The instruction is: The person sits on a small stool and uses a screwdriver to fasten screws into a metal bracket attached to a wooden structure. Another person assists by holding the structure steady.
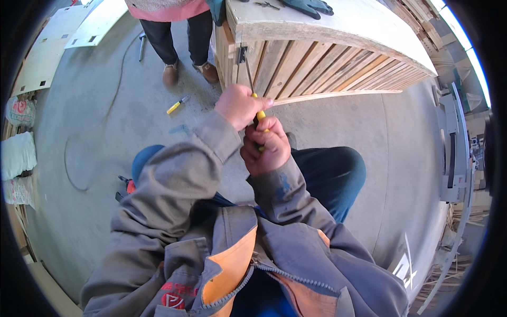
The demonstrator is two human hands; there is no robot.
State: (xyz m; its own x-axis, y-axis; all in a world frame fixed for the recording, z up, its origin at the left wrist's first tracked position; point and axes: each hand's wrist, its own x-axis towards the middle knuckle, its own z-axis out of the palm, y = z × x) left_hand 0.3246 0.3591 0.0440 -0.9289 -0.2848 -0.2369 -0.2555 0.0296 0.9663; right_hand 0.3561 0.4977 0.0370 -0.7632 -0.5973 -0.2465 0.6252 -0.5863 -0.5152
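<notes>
A screwdriver (261,114) with a yellow and black handle slants up from my hands, its long thin shaft reaching a small black metal fitting (243,55). That fitting sits on the near upper corner of a slatted wooden crate (322,31). My left hand (236,107) is closed at the front of the handle, by the start of the shaft. Below it, my right hand (268,147) wraps its fingers round the rear of the handle. Palms and part of the handle are hidden.
Dark gloves (309,7) and small metal pieces (268,6) lie on the crate. Another person (174,34) stands beside it. A yellow-handled tool (177,105), a hammer-like tool (142,46) and a cable (117,90) are on the floor. Pale panels (47,50) lean at left.
</notes>
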